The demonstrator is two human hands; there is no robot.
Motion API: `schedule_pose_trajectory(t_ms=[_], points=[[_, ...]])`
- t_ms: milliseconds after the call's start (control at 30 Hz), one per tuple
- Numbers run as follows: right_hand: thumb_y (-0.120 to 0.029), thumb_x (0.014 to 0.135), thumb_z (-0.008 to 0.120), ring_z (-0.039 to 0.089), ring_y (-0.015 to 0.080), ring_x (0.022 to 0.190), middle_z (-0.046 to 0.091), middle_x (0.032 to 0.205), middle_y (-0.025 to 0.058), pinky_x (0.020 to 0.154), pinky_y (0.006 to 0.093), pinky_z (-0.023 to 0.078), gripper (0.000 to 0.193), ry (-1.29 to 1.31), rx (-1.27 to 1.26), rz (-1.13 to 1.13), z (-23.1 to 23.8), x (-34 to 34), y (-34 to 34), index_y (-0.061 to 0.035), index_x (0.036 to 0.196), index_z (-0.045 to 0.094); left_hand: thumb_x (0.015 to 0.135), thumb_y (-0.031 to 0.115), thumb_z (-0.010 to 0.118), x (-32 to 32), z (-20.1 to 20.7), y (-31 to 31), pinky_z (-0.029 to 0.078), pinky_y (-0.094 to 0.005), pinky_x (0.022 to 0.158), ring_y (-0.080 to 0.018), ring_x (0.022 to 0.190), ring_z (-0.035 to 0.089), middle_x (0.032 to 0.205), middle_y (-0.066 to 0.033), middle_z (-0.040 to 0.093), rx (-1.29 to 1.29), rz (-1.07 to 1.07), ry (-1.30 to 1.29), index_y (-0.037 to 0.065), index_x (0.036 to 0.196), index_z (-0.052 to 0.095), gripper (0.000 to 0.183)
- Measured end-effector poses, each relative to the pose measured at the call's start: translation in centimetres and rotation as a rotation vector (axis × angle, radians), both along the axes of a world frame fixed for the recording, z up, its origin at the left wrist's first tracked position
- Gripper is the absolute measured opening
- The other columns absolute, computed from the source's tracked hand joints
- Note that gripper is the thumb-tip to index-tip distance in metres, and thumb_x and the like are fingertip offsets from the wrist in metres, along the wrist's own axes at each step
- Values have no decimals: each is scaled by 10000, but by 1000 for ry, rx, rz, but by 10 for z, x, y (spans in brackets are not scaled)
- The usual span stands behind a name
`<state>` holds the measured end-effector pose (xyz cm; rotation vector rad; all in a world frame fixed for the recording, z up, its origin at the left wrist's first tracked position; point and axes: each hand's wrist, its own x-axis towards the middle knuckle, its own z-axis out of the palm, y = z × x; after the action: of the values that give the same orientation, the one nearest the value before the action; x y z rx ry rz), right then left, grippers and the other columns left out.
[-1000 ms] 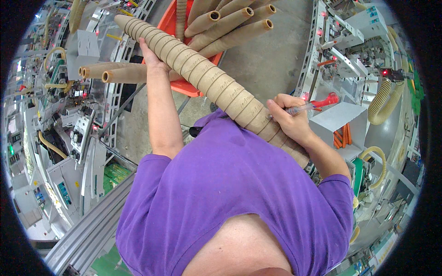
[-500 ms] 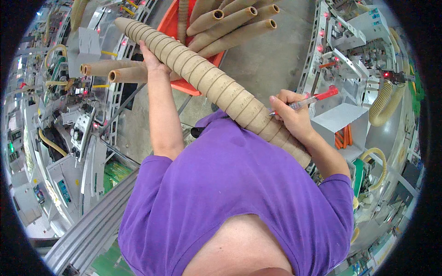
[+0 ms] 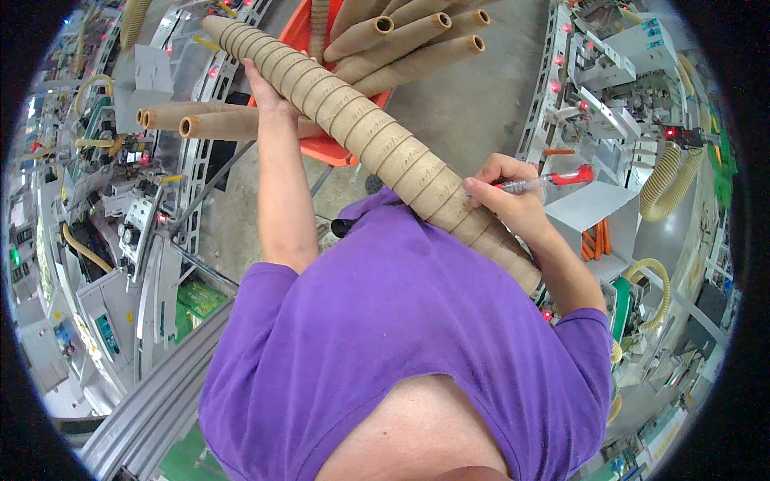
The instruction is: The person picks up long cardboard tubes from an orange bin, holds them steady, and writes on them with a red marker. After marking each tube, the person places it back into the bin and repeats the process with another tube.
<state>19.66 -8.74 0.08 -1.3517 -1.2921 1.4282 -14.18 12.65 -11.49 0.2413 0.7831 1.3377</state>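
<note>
A long stack of nested brown cardboard cones (image 3: pixel 365 132) slants across in front of me, its near right end against my purple shirt. My left hand (image 3: pixel 271 94) holds it from below toward the far end, the fingers partly hidden behind it. Between the fingers of my right hand (image 3: pixel 513 196) is a clear pen with a red end (image 3: pixel 553 179). The pen's tip points at a cone near the stack's lower end; I cannot tell if it touches. Small handwritten marks run along several of the cones.
Beyond the stack, an orange-red cart (image 3: pixel 327 151) carries several more cone stacks (image 3: pixel 421 64), some jutting out left (image 3: pixel 228 124). Machine rows with red lights line both sides. At the right is a white open bin (image 3: pixel 589 210) with orange sticks (image 3: pixel 596 240). Grey metal rails (image 3: pixel 160 393) lie lower left.
My right hand and the pen have shifted slightly left and down along the stack. The pen lies flatter. My left hand and the stack's far end have risen a little in the picture.
</note>
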Motion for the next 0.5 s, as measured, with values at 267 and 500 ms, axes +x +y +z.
schedule_pose_trajectory(t_ms=[267,500], points=[[-142,870,636,436,58,514,519,538,-5,470,266,324,330,-57,45,-61,-9,5,-10,-21,582,530,851,750,237,10,-8,11,486,-563,824,-436,920,581,1030,-270,598,26,-27,-47,-49,1188,473,899],[-137,869,621,431,69,511,501,526,2,468,273,325,327,-47,-10,-113,-9,6,-8,-18,583,518,853,743,276,9,-13,15,483,-564,830,-427,937,574,1017,-264,595,12,50,-32,-42,1158,494,870]])
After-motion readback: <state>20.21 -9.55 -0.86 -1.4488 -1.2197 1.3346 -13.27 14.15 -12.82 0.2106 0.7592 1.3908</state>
